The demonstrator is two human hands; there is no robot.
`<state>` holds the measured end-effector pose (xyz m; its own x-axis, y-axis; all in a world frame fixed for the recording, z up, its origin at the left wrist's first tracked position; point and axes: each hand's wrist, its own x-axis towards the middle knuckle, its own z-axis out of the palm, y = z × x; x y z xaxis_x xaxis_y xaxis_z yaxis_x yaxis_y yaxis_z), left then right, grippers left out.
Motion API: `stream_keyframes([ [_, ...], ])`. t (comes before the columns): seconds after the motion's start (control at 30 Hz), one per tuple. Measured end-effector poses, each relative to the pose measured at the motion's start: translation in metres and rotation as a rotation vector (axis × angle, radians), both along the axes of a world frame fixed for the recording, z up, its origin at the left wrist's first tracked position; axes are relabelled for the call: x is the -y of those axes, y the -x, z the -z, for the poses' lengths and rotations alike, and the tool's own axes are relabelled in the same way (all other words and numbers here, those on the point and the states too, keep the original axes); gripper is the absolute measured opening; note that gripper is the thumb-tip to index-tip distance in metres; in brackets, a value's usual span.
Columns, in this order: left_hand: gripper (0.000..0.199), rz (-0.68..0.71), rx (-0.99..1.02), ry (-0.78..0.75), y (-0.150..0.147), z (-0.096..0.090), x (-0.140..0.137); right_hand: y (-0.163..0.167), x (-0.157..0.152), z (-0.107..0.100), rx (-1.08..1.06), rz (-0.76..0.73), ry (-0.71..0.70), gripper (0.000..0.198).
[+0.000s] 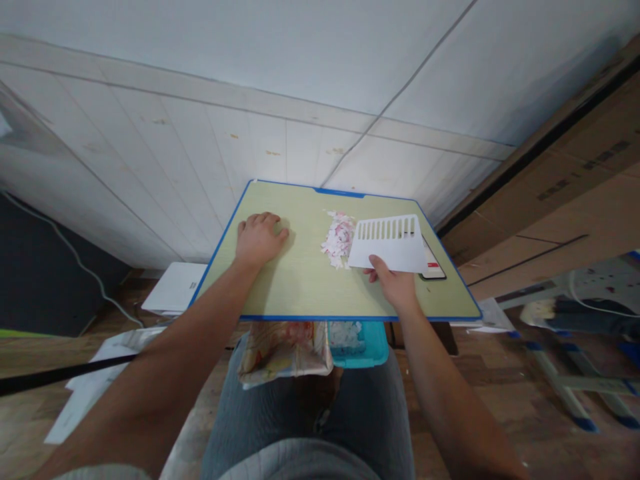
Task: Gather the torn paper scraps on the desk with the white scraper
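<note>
A white sheet with a row of slots along its far side point(387, 248) is pinched in my right hand point(397, 285), thumb on top and fingers underneath. Its left edge borders a heap of small white and pink paper scraps point(340, 239) on the yellow-green tabletop point(300, 287). My left hand point(260, 239) rests on the tabletop left of the heap, fingers loosely bent and thumb apart, holding nothing that I can see. Partly covered by the sheet, a dark-edged flat device point(434, 267), perhaps a phone, lies at the right.
Below the table's front edge, a patterned open bag point(290, 353) and a turquoise tub point(373, 347) with whitish bits sit at my lap. Cardboard boxes point(560, 200) stand to the right. A white box point(173, 287) is at the left, and a panelled wall point(200, 140) rises behind.
</note>
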<state>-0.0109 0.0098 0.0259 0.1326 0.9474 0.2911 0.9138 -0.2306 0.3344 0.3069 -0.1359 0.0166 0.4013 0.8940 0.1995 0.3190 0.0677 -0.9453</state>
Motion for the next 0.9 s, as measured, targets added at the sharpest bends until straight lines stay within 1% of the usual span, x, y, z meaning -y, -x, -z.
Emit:
stream_keyframes([
  [0.07,0.051,0.002,-0.007,0.000,0.000,0.000,0.000,0.000,0.004,-0.001,0.004,-0.014,-0.006,0.043],
  [0.2,0.051,-0.003,-0.026,0.004,0.000,0.000,-0.001,-0.002,0.008,0.002,-0.027,0.050,-0.023,0.044],
  [0.37,0.052,-0.008,-0.024,0.000,-0.001,-0.001,0.000,-0.004,0.010,0.004,0.006,0.068,0.020,0.047],
  [0.5,0.052,-0.009,-0.020,0.000,-0.002,-0.001,0.000,-0.004,0.016,0.002,0.010,0.128,0.023,0.049],
  [0.57,0.052,-0.006,-0.021,0.000,-0.002,-0.001,0.001,-0.002,0.020,0.002,0.018,0.135,0.030,0.050],
  [0.63,0.052,-0.005,-0.025,0.003,-0.001,-0.002,0.001,-0.001,0.025,0.003,0.035,0.138,0.033,0.052],
  [0.73,0.052,-0.004,-0.027,0.010,-0.001,-0.003,0.001,0.000,0.031,0.005,0.047,0.192,0.021,0.056],
  [0.9,0.052,-0.008,-0.024,0.014,-0.001,-0.004,0.002,-0.001,0.032,0.008,0.073,0.227,0.024,0.064],
])
